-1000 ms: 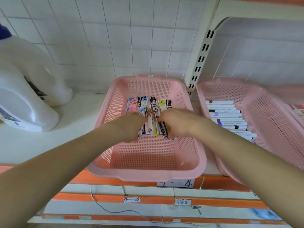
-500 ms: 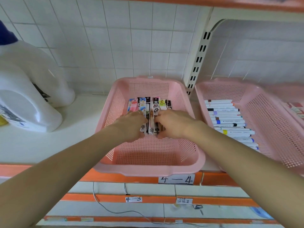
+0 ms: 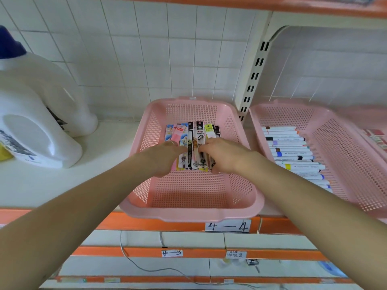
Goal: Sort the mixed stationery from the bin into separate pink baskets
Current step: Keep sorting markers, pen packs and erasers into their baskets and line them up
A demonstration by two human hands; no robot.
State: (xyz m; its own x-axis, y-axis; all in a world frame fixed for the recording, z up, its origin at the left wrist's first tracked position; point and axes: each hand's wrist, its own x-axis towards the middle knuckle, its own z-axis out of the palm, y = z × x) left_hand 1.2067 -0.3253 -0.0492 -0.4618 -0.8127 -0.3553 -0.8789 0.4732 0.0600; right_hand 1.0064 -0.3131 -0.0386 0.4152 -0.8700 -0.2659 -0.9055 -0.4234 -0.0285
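Looking down from the head view, both bare forearms stretch forward into the middle pink basket, which sits on a white shelf with an orange front edge. A row of narrow printed stationery packets lies side by side on the basket's mesh floor, in its far half, their long sides touching or overlapping. The left hand rests on the left part of the row and the right hand on the right part, with a few packets showing between them. The fingers of both hands bend downward onto the packets. Their tips are mostly hidden behind the knuckles, so I cannot tell whether they pinch a packet or only press on it.

Just to the right stands a second pink basket, holding white markers with coloured caps, stacked crosswise along its left side. A third basket shows only partly at the right edge.

On the left of the shelf stand two large white jugs, well apart from the baskets. White tiles cover the wall behind, and a slotted upright rises between the two nearer baskets. A handwritten label reading "4—4" is stuck to the shelf edge below the middle basket.
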